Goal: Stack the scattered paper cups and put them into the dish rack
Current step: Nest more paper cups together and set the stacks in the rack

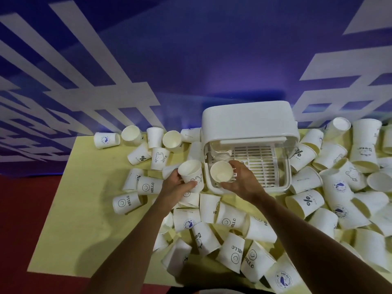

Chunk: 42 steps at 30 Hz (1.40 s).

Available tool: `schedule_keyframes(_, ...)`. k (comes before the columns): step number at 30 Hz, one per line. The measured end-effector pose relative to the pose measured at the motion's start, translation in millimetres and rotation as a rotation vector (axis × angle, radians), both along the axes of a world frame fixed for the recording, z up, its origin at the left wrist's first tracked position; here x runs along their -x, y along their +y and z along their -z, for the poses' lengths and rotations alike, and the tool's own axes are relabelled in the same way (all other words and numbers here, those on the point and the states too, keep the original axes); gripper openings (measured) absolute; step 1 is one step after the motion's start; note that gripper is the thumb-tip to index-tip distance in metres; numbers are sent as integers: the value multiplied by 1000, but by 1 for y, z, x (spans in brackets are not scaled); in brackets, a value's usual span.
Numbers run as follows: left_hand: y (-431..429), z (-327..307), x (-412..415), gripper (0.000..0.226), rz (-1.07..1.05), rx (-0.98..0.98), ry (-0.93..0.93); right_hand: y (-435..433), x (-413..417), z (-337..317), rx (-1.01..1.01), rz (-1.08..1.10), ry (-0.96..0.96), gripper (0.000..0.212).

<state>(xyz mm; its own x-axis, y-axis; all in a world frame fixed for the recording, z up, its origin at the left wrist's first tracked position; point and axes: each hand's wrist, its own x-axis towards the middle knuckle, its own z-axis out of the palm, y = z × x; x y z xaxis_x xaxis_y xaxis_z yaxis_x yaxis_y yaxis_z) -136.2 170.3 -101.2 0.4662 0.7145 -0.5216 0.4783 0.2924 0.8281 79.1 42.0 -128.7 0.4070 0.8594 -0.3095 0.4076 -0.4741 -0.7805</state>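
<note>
A white dish rack (284,166) with a raised lid (248,119) stands at the back middle of the yellow table (84,198). My left hand (176,183) grips an upright white paper cup with a bunny print (191,172), just left of the rack. My right hand (239,179) holds a second paper cup (220,171), mouth towards me, over the rack's front left corner. Several white paper cups lie scattered around the rack, some printed HELLO (231,253).
Cups crowd the table to the right (339,187), in front (207,211) and to the back left (157,143) of the rack. Bare table shows on the left. Red floor (25,219) lies beyond the left edge. A blue and white wall rises behind.
</note>
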Motion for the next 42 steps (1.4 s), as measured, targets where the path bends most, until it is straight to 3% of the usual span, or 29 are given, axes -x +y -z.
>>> schedule_keyframes(2,0,-2,-1,69,7,6,-13,-1,1,-6,9,23,-36,88)
schedule_keyframes(4,-1,-4,-1,74,21,17,-36,-3,1,-14,-26,84,-92,73)
schedule_keyframes(8,-7,-15,-11,60,88,26,-81,-6,9,-41,-138,200,-29,40)
schedule_keyframes(13,-21,-31,-27,55,149,-42,-96,-2,27,-70,-150,100,140,57)
schedule_keyframes(20,-24,-41,-22,61,223,-110,-50,-5,27,-85,-232,152,24,53)
schedule_keyframes(29,-19,-21,11,30,115,-81,59,-17,18,-64,-192,140,-105,67)
schedule_keyframes(42,-17,-12,37,27,3,-79,81,-12,30,-54,-92,53,-320,74)
